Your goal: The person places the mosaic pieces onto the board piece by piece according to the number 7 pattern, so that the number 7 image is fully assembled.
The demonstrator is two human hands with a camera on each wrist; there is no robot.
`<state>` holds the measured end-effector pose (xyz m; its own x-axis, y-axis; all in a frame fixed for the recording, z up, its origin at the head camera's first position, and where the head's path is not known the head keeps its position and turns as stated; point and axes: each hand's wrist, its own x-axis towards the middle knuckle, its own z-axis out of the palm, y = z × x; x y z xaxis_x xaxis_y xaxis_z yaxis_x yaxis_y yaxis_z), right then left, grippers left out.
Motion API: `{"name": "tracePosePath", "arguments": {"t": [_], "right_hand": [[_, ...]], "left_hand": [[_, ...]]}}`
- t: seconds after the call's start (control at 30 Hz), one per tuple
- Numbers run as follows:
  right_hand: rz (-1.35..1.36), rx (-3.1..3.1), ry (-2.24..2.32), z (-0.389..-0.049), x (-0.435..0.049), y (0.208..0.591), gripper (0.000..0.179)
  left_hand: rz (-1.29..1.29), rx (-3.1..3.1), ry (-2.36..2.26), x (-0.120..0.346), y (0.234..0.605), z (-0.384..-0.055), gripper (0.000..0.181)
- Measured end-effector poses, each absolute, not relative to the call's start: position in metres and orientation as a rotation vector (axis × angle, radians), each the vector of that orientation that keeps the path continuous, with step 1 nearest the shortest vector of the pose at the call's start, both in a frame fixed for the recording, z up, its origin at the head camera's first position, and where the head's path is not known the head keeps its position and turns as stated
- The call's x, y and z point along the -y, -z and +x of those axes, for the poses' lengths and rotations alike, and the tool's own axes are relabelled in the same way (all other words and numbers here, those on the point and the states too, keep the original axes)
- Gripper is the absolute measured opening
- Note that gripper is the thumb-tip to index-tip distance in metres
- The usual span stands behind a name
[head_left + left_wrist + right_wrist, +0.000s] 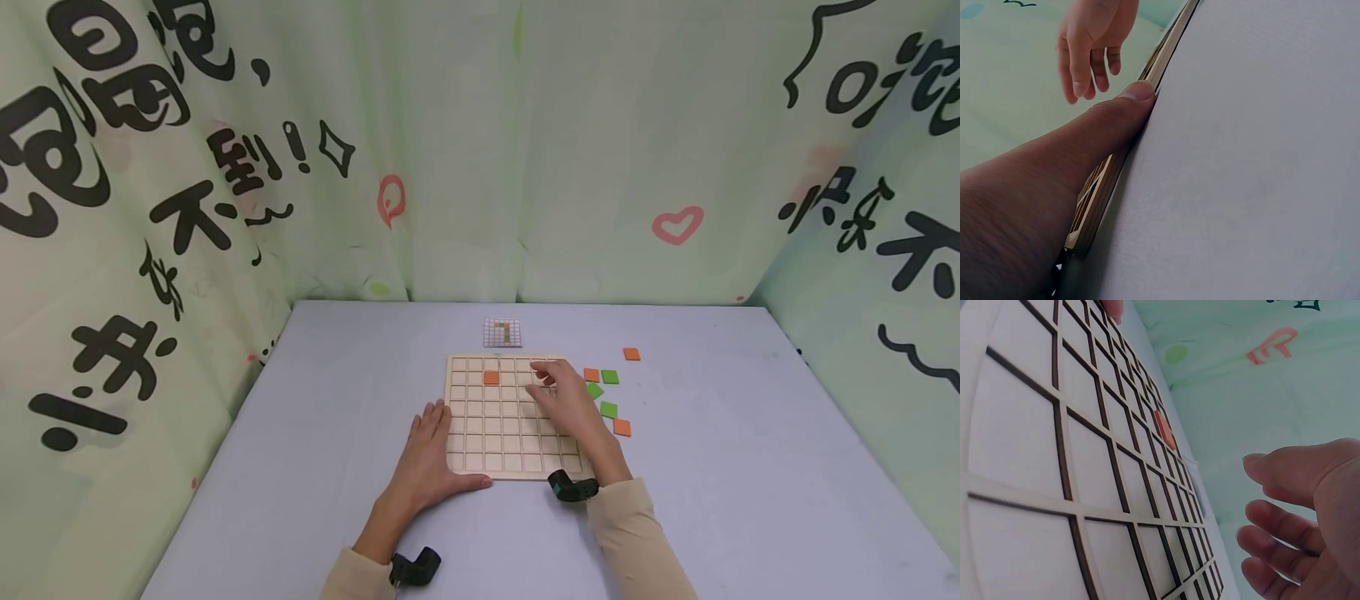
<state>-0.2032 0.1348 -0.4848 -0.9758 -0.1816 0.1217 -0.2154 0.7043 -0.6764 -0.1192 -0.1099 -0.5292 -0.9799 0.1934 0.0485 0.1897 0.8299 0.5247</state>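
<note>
A wooden grid board [480, 441] lies flat on the table, with one orange square tile [491, 377] in a cell near its far edge. My left hand [429, 458] rests against the board's near left corner, fingers along the left side and thumb along the front edge. Over the right part of the board hovers my right hand [566, 404], thumb and fingers apart and loosely bent. The right wrist view shows nothing between the thumb and fingers of that right hand [1310, 531], which is off the board surface.
Loose orange tiles [622, 427] and green tiles [608, 410] lie to the right of the board, partly behind the right hand. A small card with a printed grid pattern [502, 332] lies beyond the far edge. Printed curtains [585, 150] enclose the white table [750, 467].
</note>
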Motion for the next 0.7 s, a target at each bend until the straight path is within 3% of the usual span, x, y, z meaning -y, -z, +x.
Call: {"name": "tracePosePath", "arguments": {"t": [0.7], "right_hand": [[0.213,2.840,-1.170,-0.205,-0.160,0.485,0.045]], "left_hand": [[0.307,-2.989,-0.863,0.110,0.530,-0.119,0.129]]}}
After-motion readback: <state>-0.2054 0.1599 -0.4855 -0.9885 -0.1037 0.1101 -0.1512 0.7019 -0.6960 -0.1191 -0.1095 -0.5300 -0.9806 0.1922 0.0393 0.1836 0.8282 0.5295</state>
